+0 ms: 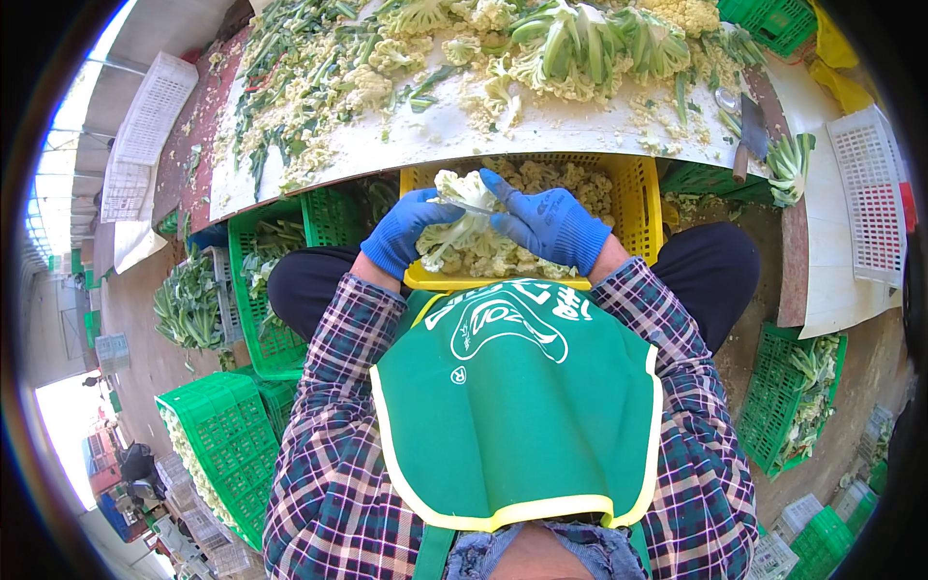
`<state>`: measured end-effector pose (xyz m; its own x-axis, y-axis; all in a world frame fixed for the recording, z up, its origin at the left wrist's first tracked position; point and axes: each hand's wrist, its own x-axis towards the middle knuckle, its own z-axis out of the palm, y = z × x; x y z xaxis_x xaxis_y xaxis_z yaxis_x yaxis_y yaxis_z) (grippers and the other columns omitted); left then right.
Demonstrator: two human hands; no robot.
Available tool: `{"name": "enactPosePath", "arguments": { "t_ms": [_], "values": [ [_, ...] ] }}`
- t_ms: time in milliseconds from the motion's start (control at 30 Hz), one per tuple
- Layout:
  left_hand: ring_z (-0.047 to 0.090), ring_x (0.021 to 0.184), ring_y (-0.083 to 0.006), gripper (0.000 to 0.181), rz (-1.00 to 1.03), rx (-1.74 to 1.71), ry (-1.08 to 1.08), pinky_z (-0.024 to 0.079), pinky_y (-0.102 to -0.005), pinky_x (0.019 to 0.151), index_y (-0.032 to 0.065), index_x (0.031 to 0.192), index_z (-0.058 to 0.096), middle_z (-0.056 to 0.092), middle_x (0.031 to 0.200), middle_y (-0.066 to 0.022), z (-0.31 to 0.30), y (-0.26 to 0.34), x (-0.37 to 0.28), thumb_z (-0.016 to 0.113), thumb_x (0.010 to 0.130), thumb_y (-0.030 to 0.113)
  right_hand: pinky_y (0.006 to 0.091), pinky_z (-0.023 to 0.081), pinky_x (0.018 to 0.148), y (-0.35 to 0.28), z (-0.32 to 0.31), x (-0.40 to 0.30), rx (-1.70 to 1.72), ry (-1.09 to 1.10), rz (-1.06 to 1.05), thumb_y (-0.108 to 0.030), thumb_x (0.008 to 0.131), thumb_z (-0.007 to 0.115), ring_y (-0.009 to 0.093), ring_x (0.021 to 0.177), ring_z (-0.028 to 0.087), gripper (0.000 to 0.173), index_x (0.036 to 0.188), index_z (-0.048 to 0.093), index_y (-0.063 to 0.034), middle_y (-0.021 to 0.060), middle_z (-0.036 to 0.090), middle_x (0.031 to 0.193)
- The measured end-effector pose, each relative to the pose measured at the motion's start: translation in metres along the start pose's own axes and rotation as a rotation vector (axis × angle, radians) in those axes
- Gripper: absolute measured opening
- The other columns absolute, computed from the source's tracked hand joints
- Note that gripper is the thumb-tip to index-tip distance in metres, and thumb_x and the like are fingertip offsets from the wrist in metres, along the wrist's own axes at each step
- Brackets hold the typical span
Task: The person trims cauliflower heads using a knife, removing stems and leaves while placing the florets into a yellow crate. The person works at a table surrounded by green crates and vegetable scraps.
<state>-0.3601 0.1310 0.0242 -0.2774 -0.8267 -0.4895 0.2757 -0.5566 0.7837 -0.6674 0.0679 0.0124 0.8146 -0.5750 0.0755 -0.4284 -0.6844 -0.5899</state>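
Observation:
Both my hands wear blue work gloves and meet over a yellow plastic crate [641, 210] between my knees. My left hand [412, 226] grips a piece of cauliflower [464, 187] with pale stems and cream florets. In my right hand [552, 223] is a small knife [467, 206], its thin blade lying across the cauliflower piece; its handle is hidden in the glove. The right index finger points up beside the piece. Cut cauliflower florets [573, 181] fill much of the crate below and behind the hands.
A white-topped table [435, 138] ahead carries trimmings and cauliflower heads [580, 51]. A cleaver [751, 134] lies at its right, handle over the edge. Green crates [268, 348] with leaves stand at my left; another green crate [772, 399] is at right.

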Motion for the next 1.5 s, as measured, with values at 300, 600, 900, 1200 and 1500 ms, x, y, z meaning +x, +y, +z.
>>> {"name": "enactPosePath", "arguments": {
  "t_ms": [300, 600, 900, 1200, 1500],
  "values": [
    [0.085, 0.108, -0.0238, 0.051, -0.021, 0.019, 0.006, 0.068, -0.0371, 0.101, -0.0058, 0.142, 0.079, 0.087, 0.125, -0.0142, 0.004, -0.007, -0.002, 0.090, 0.101, 0.022, 0.0571, 0.064, 0.078, 0.002, 0.013, 0.005, 0.045, -0.023, 0.040, -0.051, 0.124, 0.053, 0.049, 0.085, 0.079, 0.082, 0.191, 0.019, -0.0164, 0.0277, 0.082, 0.102],
    [0.085, 0.108, -0.0246, 0.051, 0.034, -0.083, 0.006, 0.069, -0.0375, 0.100, -0.0057, 0.148, 0.075, 0.086, 0.129, -0.0148, 0.013, -0.017, 0.001, 0.087, 0.104, 0.018, 0.0301, 0.055, 0.060, 0.004, 0.034, 0.013, 1.281, 0.252, 0.480, -0.047, 0.125, 0.060, 0.012, 0.068, 0.068, 0.063, 0.177, 0.056, -0.0122, 0.0026, 0.068, 0.078],
    [0.081, 0.122, -0.0231, 0.053, 0.198, -0.173, -0.037, 0.065, -0.0376, 0.110, -0.0005, 0.154, 0.070, 0.083, 0.138, -0.0133, 0.007, -0.016, -0.001, 0.086, 0.109, 0.025, 0.0580, 0.059, 0.084, -0.020, -0.005, -0.002, 0.521, 0.132, 0.205, -0.046, 0.127, 0.053, 0.050, 0.089, 0.079, 0.075, 0.188, 0.028, -0.0111, 0.0308, 0.078, 0.093],
    [0.081, 0.120, -0.0216, 0.048, 0.196, -0.226, 0.003, 0.065, -0.0375, 0.109, -0.0001, 0.153, 0.071, 0.083, 0.136, -0.0108, 0.008, -0.032, 0.009, 0.082, 0.114, 0.025, 0.0527, 0.060, 0.074, -0.015, 0.026, 0.002, 0.265, 0.149, 0.141, -0.040, 0.127, 0.054, 0.043, 0.075, 0.077, 0.073, 0.191, 0.024, -0.0201, 0.0261, 0.076, 0.085],
    [0.082, 0.121, -0.0270, 0.051, 0.024, -0.368, -0.012, 0.073, -0.0529, 0.102, 0.0066, 0.161, 0.065, 0.080, 0.141, -0.0141, 0.012, -0.038, 0.015, 0.061, 0.125, 0.043, 0.0655, 0.059, 0.092, 0.001, 0.029, 0.008, 0.212, -0.024, 0.188, -0.051, 0.127, 0.044, 0.055, 0.100, 0.078, 0.078, 0.191, 0.013, -0.0184, 0.0340, 0.081, 0.107]
  ]
}}
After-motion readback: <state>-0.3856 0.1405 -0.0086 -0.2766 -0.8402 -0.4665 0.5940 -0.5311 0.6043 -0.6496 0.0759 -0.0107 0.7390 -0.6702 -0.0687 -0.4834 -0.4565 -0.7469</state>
